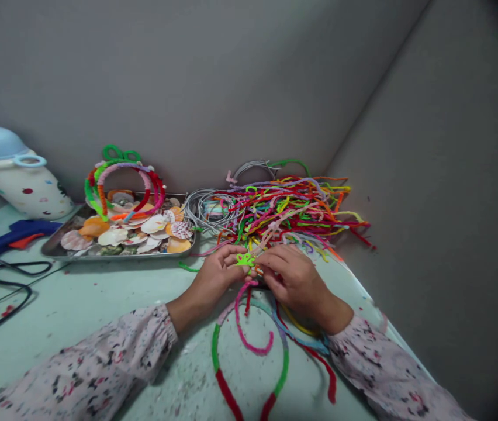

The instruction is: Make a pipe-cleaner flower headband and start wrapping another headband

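My left hand pinches a small lime-green looped pipe-cleaner piece between thumb and fingers. From the right, my right hand touches the same piece with bent, closed fingertips; whether it grips the piece or a strand beside it is hard to see. A pink curled pipe cleaner hangs down just below the hands. Under it on the table lies a headband wrapped in green, red, pink and grey. Red, blue and yellow strands lie beneath my right wrist.
A metal tray of shells stands at the back left, with finished wrapped headbands on it. Wire coils and a large pipe-cleaner heap lie behind the hands. A blue glue gun, its cord and a white bottle are far left.
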{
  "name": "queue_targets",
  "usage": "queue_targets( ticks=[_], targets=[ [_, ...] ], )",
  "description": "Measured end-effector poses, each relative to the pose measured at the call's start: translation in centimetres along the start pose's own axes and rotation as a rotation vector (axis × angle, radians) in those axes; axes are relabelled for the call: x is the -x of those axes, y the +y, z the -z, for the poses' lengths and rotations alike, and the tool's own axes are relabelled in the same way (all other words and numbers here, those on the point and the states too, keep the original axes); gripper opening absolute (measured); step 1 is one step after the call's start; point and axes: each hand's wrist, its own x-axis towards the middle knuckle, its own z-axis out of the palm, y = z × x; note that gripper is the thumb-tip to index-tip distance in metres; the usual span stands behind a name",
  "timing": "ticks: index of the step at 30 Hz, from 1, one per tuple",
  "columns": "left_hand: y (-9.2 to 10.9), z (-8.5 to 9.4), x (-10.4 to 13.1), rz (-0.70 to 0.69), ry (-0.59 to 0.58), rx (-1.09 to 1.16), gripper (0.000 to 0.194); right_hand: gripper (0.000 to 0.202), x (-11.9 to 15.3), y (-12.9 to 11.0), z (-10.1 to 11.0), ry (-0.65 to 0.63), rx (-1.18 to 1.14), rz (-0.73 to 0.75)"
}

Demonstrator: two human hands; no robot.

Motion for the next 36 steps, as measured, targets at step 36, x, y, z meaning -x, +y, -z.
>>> queue_targets(
  ticks=[36],
  targets=[
    [0.1,-0.6,0.3,-0.024,0.045,-0.195,0.031,0.012,-0.8,-1.2,-0.3,-0.027,-0.355,-0.502]
  ],
)
